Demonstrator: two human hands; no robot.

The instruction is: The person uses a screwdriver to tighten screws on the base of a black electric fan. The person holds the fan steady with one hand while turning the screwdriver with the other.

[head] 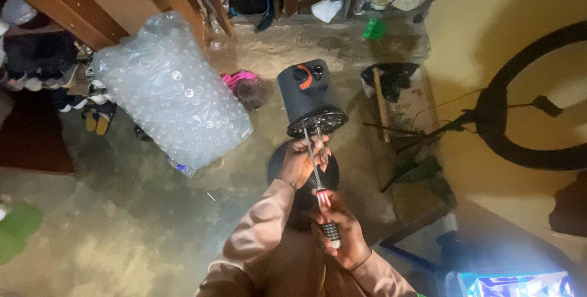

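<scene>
Head view looks straight down at your two hands over a stained concrete floor (122, 236). Your left hand (301, 161) is curled closed around the bottom edge of a dark cylindrical appliance (309, 96) with an orange-marked knob on its far end; the appliance sits just beyond your hands, near the middle of the scene. Your right hand (341, 231) is wrapped tight around the handle of a screwdriver (317, 174), whose thin shaft runs away from you, past your left fingers, to the perforated underside of the appliance. A round black base (278, 168) lies under your left hand. Far left, a big clear bag of plastic bottles (171, 89) rests on the floor, with sandals (96, 119) beside it.
</scene>
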